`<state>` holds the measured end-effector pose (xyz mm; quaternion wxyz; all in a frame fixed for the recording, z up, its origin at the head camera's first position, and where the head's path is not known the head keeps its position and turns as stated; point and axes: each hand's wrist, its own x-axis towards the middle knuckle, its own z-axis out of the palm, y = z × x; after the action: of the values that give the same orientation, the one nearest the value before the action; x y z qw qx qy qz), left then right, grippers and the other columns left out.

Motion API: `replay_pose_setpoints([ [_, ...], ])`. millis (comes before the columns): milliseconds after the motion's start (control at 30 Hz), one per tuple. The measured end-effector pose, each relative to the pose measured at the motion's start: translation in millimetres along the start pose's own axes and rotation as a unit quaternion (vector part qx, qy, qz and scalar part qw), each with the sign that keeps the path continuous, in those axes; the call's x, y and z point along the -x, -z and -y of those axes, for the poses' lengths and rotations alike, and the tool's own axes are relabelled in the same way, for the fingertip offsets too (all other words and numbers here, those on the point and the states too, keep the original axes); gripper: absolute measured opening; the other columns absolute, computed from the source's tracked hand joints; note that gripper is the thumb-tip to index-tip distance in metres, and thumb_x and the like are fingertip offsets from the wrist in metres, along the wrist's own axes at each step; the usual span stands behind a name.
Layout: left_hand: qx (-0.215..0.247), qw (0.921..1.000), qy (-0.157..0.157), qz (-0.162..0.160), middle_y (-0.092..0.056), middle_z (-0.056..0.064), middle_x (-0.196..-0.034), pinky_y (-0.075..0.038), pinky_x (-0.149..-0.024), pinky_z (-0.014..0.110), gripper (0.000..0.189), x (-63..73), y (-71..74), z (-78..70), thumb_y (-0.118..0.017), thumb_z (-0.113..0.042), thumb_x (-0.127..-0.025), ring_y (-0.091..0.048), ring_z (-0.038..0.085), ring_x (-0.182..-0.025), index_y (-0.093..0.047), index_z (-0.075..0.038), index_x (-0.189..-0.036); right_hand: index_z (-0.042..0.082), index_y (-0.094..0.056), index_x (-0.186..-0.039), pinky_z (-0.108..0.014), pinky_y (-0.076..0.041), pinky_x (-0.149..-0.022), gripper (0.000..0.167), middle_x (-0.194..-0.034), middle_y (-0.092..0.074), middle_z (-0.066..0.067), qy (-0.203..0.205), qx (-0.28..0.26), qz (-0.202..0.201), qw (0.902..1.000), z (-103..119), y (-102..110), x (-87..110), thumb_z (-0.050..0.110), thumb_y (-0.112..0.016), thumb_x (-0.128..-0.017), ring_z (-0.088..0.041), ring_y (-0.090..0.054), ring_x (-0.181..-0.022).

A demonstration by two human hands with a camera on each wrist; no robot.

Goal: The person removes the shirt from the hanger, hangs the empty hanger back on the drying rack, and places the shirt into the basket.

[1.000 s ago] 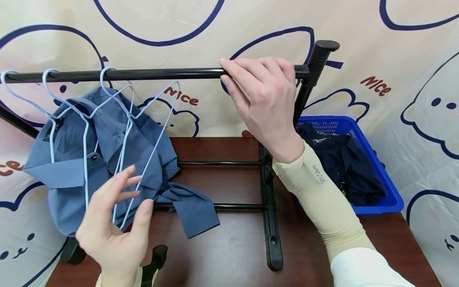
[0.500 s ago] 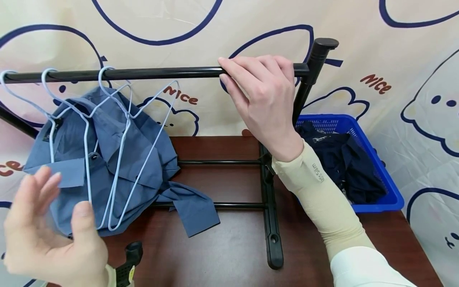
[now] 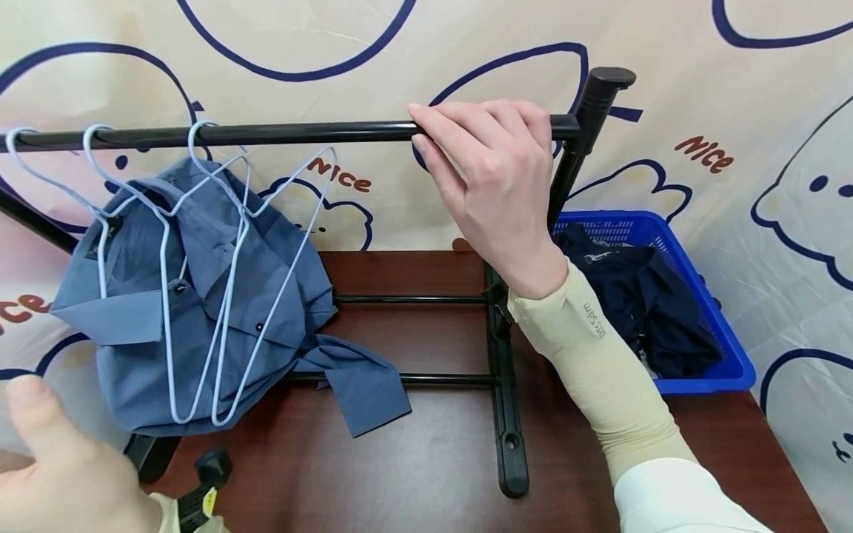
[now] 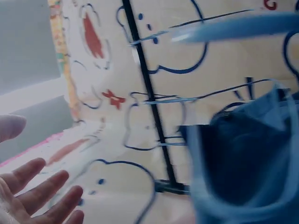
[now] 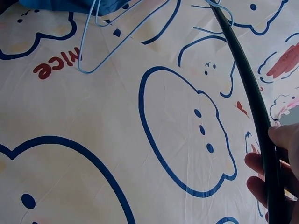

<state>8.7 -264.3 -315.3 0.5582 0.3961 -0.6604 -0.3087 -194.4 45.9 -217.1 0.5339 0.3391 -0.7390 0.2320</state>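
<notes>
Firstly, right hand: fingers curled round the black rail, near the post at its right end. Left hand: lower left, fingers spread wide, near the blue shirt but apart from it. Hangers, pale blue, three: hooks over the left part of the rail, well apart from the right hand. Blue shirt, one: below the rail at left, bunched, partly behind the hangers; how it sits on them cannot be told. Cuff: across the shirt's front. Sleeve end: trailing right, over a low crossbar. Basket, blue: right of the post, holding dark clothing. Surface: brown, beneath the basket. Backdrop: pale, printed with cartoon outlines and "Nice".
</notes>
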Motion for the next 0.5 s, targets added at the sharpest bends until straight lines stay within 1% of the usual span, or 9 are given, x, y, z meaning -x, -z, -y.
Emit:
replay_pose_setpoints([
  [67, 0.036, 0.9975, -0.048, 0.037, -0.049, -0.003, -0.151, -0.018, -0.113, 0.02, 0.052, -6.1, -7.4, 5.5, -0.056, -0.037, -0.104, -0.04, 0.009, -0.137, -0.052, -0.01, -0.148, 0.015, -0.076, -0.124, -0.041, -0.035, -0.098, 0.028, -0.112, -0.075, -0.001, -0.001, -0.004, -0.003, 1.0, -0.5, 0.7, 0.0, 0.028, -0.059, -0.105, -0.024, -0.062, -0.1],
  [100, 0.056, 0.9948, -0.07, 0.049, -0.05, -0.002, -0.15, -0.018, -0.113, 0.021, 0.049, -9.7, -12.5, 9.8, -0.056, -0.031, -0.104, -0.041, 0.01, -0.136, -0.053, -0.008, -0.147, 0.015, -0.076, -0.124, -0.041, -0.035, -0.098, 0.029, -0.112, -0.075, -0.001, 0.0, -0.002, -0.001, 1.0, -0.7, 1.0, 0.0, 0.028, -0.059, -0.105, -0.024, -0.062, -0.1],
  [133, 0.068, 0.9923, -0.085, 0.06, -0.051, -0.002, -0.149, -0.019, -0.113, 0.021, 0.046, -12.9, -16.8, 13.3, -0.055, -0.026, -0.105, -0.042, 0.01, -0.136, -0.054, -0.008, -0.146, 0.015, -0.076, -0.124, -0.041, -0.035, -0.098, 0.029, -0.112, -0.075, -0.001, -0.001, -0.004, -0.001, 1.0, -0.6, 1.3, -0.1, 0.028, -0.059, -0.105, -0.024, -0.062, -0.1],
  [167, 0.063, 0.9917, -0.093, 0.062, -0.053, -0.004, -0.147, -0.021, -0.112, 0.021, 0.044, -14.8, -20.4, 17.3, -0.054, -0.025, -0.105, -0.044, 0.01, -0.134, -0.055, -0.011, -0.146, 0.015, -0.076, -0.124, -0.041, -0.035, -0.098, 0.03, -0.112, -0.075, -0.001, 0.001, 0.0, 0.003, 1.0, -0.7, 1.7, 0.0, 0.029, -0.058, -0.106, -0.024, -0.062, -0.1],
  [200, 0.053, 0.9917, -0.097, 0.066, -0.053, -0.004, -0.146, -0.024, -0.112, 0.022, 0.043, -16.2, -22.9, 21.1, -0.053, -0.026, -0.106, -0.046, 0.01, -0.132, -0.054, -0.013, -0.147, 0.014, -0.076, -0.125, -0.042, -0.035, -0.098, 0.031, -0.113, -0.074, -0.001, 0.001, 0.003, 0.006, 1.0, -0.7, 2.1, 0.0, 0.029, -0.056, -0.106, -0.024, -0.062, -0.101],
  [300, 0.037, 0.9924, -0.088, 0.077, -0.053, -0.004, -0.147, -0.027, -0.111, 0.023, 0.042, -18.5, -29.3, 30.1, -0.049, -0.026, -0.107, -0.048, 0.01, -0.131, -0.053, -0.014, -0.148, 0.014, -0.075, -0.126, -0.041, -0.034, -0.098, 0.033, -0.114, -0.074, -0.001, 0.002, 0.012, 0.017, 0.9998, -0.5, 1.7, 0.4, 0.031, -0.054, -0.107, -0.023, -0.062, -0.101],
  [433, 0.036, 0.9902, -0.083, 0.107, -0.054, -0.003, -0.147, -0.03, -0.111, 0.024, 0.042, -20.1, -35.6, 38.6, -0.047, -0.027, -0.109, -0.05, 0.009, -0.131, -0.052, -0.014, -0.149, 0.014, -0.076, -0.125, -0.041, -0.035, -0.097, 0.031, -0.112, -0.075, -0.001, 0.001, 0.006, 0.007, 1.0, -0.1, 1.1, 0.6, 0.03, -0.056, -0.107, -0.023, -0.062, -0.1],
  [500, 0.04, 0.988, -0.089, 0.12, -0.055, -0.003, -0.145, -0.031, -0.11, 0.024, 0.041, -21.1, -38.7, 42.0, -0.046, -0.026, -0.11, -0.051, 0.009, -0.13, -0.052, -0.014, -0.148, 0.014, -0.076, -0.123, -0.041, -0.035, -0.097, 0.029, -0.111, -0.075, -0.002, 0.001, 0.002, -0.001, 1.0, 0.2, 0.8, 0.5, 0.028, -0.058, -0.106, -0.023, -0.062, -0.1],
])
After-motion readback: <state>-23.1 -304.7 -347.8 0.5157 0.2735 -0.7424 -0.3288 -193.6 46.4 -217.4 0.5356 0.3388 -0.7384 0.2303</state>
